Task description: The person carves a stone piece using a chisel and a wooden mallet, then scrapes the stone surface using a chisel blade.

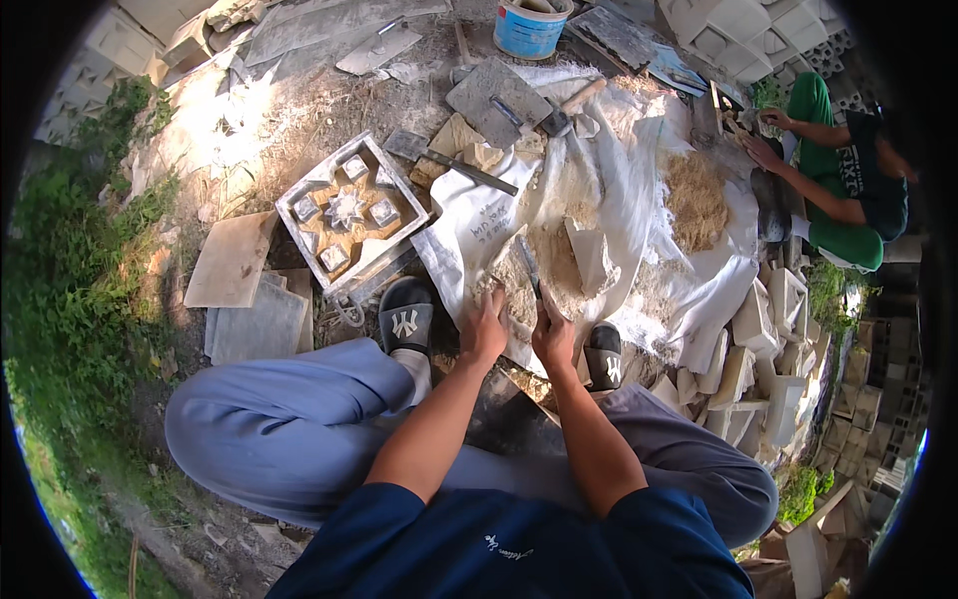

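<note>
My right hand [552,334] is closed round the handle of a narrow tool with a long grey blade [528,262], which points away from me over a white sack [464,225]. Close on its left, my left hand [484,327] has its fingers drawn together at the near edge of the sack, beside pale rubble [513,297]; what they hold is too small to make out. Beyond the blade stands an angular pale stone block [591,258], with light dust around it.
A carved openwork stone tile [351,212] lies left of the sack, above flat slabs [261,317]. Farther off are a trowel [499,102], a hammer [571,108] and a blue bucket [532,30]. Another person [833,175] works at the right, near stacked stone pieces [753,344].
</note>
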Available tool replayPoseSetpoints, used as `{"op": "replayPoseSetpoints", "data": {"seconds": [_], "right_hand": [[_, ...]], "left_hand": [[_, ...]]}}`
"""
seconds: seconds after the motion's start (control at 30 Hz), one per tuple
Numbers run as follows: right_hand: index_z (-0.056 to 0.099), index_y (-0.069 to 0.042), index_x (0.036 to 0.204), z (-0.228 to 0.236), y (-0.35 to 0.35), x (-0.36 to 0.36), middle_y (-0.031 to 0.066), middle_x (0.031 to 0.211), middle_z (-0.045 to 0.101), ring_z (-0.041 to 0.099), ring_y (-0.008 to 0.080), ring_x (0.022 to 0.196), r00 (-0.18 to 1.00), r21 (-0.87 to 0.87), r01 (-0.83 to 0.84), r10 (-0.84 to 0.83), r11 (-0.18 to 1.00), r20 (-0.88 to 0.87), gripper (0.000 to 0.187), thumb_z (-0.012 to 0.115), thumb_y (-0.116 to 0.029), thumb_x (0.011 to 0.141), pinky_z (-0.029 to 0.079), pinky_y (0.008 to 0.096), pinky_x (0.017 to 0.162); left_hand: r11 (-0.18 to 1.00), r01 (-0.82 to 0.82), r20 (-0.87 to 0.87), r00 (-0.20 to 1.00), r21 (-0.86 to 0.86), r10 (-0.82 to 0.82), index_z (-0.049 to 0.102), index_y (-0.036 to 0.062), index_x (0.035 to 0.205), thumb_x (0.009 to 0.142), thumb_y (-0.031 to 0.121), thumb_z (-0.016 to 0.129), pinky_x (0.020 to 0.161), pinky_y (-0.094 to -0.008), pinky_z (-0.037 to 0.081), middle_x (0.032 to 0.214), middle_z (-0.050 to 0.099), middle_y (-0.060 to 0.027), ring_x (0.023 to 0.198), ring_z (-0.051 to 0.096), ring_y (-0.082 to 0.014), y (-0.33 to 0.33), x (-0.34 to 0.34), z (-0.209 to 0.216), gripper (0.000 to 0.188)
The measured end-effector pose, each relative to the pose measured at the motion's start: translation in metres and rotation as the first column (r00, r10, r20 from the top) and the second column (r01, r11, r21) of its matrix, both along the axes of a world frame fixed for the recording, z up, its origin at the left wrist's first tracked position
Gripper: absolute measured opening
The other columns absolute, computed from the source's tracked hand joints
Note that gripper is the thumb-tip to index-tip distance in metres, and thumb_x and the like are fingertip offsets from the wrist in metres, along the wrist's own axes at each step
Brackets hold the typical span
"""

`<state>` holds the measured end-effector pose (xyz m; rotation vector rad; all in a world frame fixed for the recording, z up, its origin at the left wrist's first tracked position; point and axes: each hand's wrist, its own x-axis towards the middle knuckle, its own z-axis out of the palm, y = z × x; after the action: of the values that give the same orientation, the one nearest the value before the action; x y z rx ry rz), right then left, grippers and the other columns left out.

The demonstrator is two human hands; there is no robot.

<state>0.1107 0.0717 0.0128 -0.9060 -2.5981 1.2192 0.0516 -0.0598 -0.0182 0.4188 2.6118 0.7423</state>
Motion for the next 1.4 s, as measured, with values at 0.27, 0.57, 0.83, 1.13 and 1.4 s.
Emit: {"op": "replayPoseSetpoints", "data": {"seconds": [0.27,0.57,0.83,1.13,1.4], "right_hand": [[0.062,-0.023,0.135,0.006,0.002,-0.008,0.0293,0.094,0.067,0.066,0.0473,0.090,0.990,0.034,-0.010,0.005,0.999,0.142,0.035,0.055,-0.025,0.101,0.051,0.0499,0.074],[0.061,-0.021,0.136,-0.016,0.002,-0.005,0.0301,0.090,0.065,0.067,0.0455,0.085,0.992,0.092,-0.074,0.063,0.993,0.112,0.038,0.055,-0.021,0.098,0.050,0.0505,0.075],[0.061,-0.023,0.136,-0.015,0.016,-0.002,0.0313,0.089,0.064,0.066,0.0468,0.084,0.980,0.051,-0.002,-0.008,0.999,0.199,0.039,0.056,-0.015,0.098,0.051,0.0492,0.073],[0.060,-0.019,0.138,0.016,0.021,-0.034,0.0327,0.094,0.064,0.066,0.0471,0.091,0.988,-0.111,0.139,-0.144,0.984,-0.046,0.040,0.054,-0.014,0.099,0.051,0.0482,0.078],[0.059,-0.019,0.138,-0.012,0.042,-0.025,0.0315,0.095,0.067,0.067,0.0456,0.094,0.985,-0.005,0.063,-0.061,0.998,0.159,0.039,0.055,-0.020,0.099,0.051,0.0486,0.080]], "left_hand": [[0.993,-0.114,0.109,0.988,0.015,0.112,0.044,0.0178,0.144,0.094,0.024,0.062,0.089,-0.0518,0.053,0.128,0.054,-0.0290,0.109,0.060,-0.0462,0.003,-0.004,0.009,0.054],[0.993,-0.113,0.020,0.993,0.029,0.112,0.048,0.0152,0.138,0.094,0.024,0.062,0.085,-0.0510,0.054,0.119,0.056,-0.0284,0.104,0.061,-0.0465,0.000,-0.005,-0.006,0.048],[0.997,-0.078,-0.055,0.995,0.017,0.079,0.049,0.0113,0.136,0.095,0.029,0.060,0.077,-0.0529,0.055,0.113,0.057,-0.0308,0.097,0.062,-0.0474,0.010,0.002,-0.005,0.046],[0.990,-0.133,-0.112,0.984,0.037,0.137,0.051,0.0114,0.128,0.092,0.029,0.064,0.080,-0.0512,0.055,0.114,0.055,-0.0275,0.097,0.062,-0.0465,-0.005,0.001,-0.022,0.042],[0.994,-0.103,-0.032,0.994,0.042,0.104,0.049,0.0101,0.128,0.093,0.029,0.064,0.079,-0.0526,0.055,0.113,0.059,-0.0277,0.096,0.063,-0.0465,0.001,-0.002,0.001,0.043]]}}
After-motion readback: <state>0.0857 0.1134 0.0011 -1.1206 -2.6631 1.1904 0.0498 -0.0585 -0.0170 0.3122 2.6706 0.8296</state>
